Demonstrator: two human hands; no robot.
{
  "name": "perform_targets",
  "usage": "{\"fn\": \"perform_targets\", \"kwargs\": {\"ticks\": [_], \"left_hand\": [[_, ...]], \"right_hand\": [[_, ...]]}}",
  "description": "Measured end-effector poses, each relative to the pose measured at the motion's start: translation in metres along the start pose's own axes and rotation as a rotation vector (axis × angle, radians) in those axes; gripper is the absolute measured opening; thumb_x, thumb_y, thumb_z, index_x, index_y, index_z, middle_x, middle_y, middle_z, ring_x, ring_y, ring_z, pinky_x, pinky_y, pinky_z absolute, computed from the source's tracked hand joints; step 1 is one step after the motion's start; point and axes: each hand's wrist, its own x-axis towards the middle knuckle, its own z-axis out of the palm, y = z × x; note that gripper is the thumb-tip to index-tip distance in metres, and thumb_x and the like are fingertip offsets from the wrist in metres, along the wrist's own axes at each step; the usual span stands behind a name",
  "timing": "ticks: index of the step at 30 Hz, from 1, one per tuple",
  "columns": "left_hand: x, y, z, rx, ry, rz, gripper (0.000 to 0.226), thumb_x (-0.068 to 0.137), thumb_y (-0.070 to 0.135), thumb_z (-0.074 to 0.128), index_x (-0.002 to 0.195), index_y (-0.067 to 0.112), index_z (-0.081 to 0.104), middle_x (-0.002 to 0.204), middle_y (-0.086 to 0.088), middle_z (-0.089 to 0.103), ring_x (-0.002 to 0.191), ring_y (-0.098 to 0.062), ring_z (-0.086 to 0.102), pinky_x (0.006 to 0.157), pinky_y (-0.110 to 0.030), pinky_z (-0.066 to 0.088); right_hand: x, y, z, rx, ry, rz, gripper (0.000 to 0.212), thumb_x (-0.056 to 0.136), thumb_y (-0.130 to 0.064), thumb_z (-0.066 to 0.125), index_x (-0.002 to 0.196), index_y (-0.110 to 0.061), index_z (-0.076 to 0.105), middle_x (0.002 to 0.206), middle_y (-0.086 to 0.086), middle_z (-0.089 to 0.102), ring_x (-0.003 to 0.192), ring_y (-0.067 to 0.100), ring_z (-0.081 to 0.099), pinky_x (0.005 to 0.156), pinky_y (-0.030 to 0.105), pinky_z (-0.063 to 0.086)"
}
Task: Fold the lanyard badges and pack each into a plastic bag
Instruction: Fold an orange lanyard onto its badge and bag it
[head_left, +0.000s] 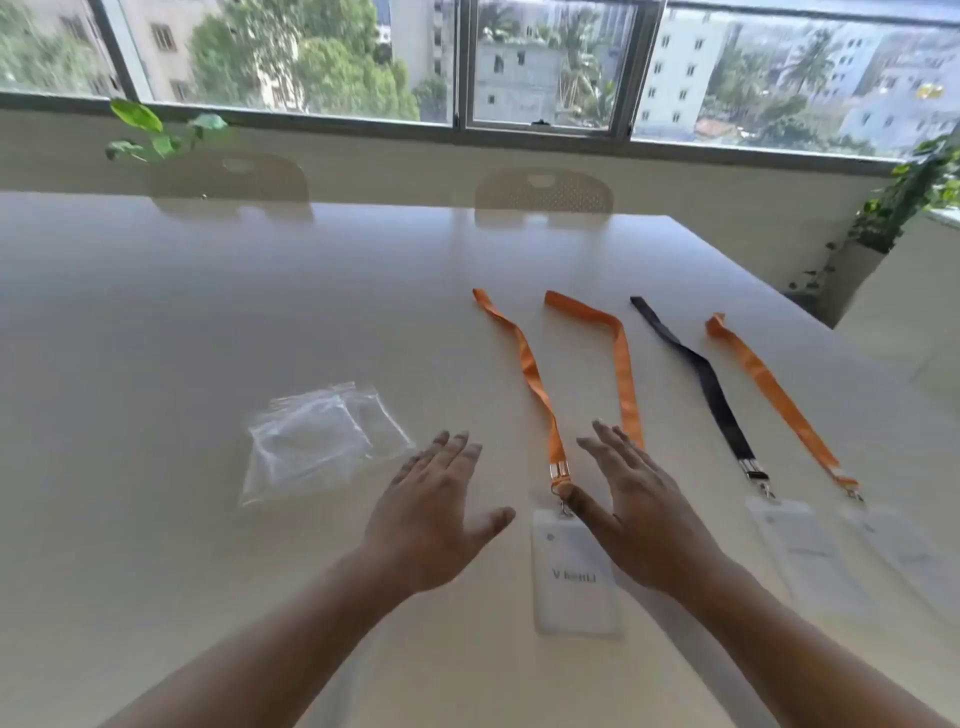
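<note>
Several lanyard badges lie stretched out side by side on the white table (208, 312). The leftmost orange lanyard (530, 369) ends in a clear badge holder (574, 577) with a name card. A second orange strap (621, 364) runs under my right hand. Further right lie a black lanyard (711, 384) and another orange lanyard (774, 395), each with a badge (805, 551). A small pile of clear plastic bags (317, 441) rests to the left. My left hand (436, 514) hovers flat and empty between bags and badge. My right hand (639, 514) hovers empty over the first badge's clip, fingers spread.
Two beige chairs (543, 189) stand at the table's far side under a wide window. Leafy plants (914, 192) hang at the right, by the table's right edge, and another plant (156, 130) sits at the back left.
</note>
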Motion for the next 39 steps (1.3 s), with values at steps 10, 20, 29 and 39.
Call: {"fn": "perform_targets", "kwargs": {"ticks": [10,20,29,39], "left_hand": [[-0.004,-0.007,0.021,0.048,-0.014,0.058,0.08,0.093,0.069,0.025,0.158,0.025,0.01,0.167,0.007,0.0,0.153,-0.008,-0.008,0.121,-0.03,-0.009],[-0.018,0.018,0.015,-0.1,0.034,0.078,0.08,0.083,0.074,0.047,0.146,0.026,0.042,0.162,0.009,0.028,0.151,-0.006,0.011,0.122,-0.028,0.004],[-0.022,0.051,0.013,0.015,-0.292,0.002,0.141,0.044,0.096,0.055,0.156,0.033,-0.003,0.165,0.013,-0.017,0.146,-0.006,-0.03,0.121,-0.044,-0.017],[-0.015,0.062,0.002,-0.116,-0.279,-0.001,0.134,0.048,0.078,0.078,0.154,0.041,0.005,0.165,0.019,0.001,0.146,0.002,-0.02,0.123,-0.041,-0.008]], "right_hand": [[0.007,0.005,0.011,-0.034,-0.021,0.058,0.077,0.087,-0.077,0.022,0.142,-0.029,0.046,0.157,-0.008,0.036,0.146,0.009,0.024,0.117,0.032,0.017],[0.008,0.01,0.012,-0.014,-0.033,0.041,0.079,0.087,-0.08,0.019,0.144,-0.03,0.043,0.158,-0.008,0.033,0.148,0.009,0.019,0.119,0.037,0.017],[0.004,0.005,0.003,0.289,0.237,-0.027,0.055,0.091,-0.061,0.043,0.122,-0.02,0.065,0.143,-0.001,0.054,0.143,0.015,0.032,0.116,0.04,0.023],[-0.006,0.004,-0.013,0.536,0.363,-0.067,0.024,0.091,-0.042,0.061,0.107,-0.026,0.069,0.126,-0.011,0.061,0.118,0.01,0.055,0.094,0.015,0.036]]}}
